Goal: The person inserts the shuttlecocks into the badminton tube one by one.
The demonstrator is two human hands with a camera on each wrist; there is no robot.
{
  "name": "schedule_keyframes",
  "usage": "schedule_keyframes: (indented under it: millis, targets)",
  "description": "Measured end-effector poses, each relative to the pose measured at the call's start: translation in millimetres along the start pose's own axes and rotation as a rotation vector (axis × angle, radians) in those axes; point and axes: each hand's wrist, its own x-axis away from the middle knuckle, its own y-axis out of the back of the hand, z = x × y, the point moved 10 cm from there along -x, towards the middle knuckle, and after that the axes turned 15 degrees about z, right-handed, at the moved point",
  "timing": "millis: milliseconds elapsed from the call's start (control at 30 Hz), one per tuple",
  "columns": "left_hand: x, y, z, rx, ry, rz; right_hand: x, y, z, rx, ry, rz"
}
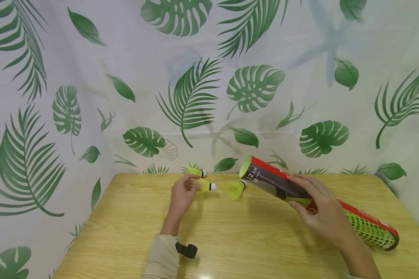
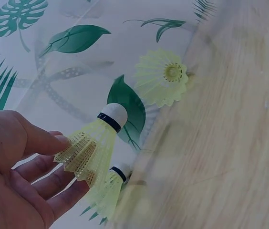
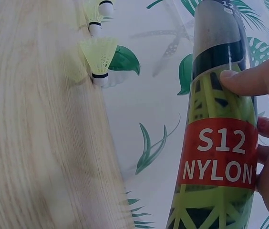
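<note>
My left hand (image 1: 184, 195) pinches a yellow shuttlecock (image 2: 89, 152) by its skirt, the white cork pointing to the right in the head view. Behind it, a second shuttlecock (image 1: 194, 171) lies near the table's back edge. To the right a third shuttlecock (image 1: 234, 190) rests on the table, skirt toward me. My right hand (image 1: 322, 209) grips a long shuttlecock tube (image 3: 220, 157) round its middle, with "S12 NYLON" on a red band. The tube is tilted, its open end (image 1: 246, 167) raised toward the upper left. Yellow-green netted skirts show through its clear lower part.
The wooden table (image 1: 125, 232) reaches back to a white cloth wall (image 1: 202, 50) printed with green leaves. Another stretch of this cloth runs along the left side. A black strap piece (image 1: 186, 250) sits at my left wrist.
</note>
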Motion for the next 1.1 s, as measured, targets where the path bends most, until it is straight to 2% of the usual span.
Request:
schedule_keyframes:
  millis: [367, 600, 1100]
  targets:
    - [-0.7, 8.7, -14.4, 0.038, -0.025, -0.019, 1.7, -0.5, -1.9, 0.009, -0.01, 0.001]
    - [0.9, 14.3, -24.8, 0.051, -0.073, -0.04, 1.0, -0.6, -0.5, 0.008, 0.003, -0.003]
    - [13.4, 29.4, -72.0, 0.082, -0.209, -0.081, 0.3, -2.4, -2.5, -0.002, -0.018, 0.014]
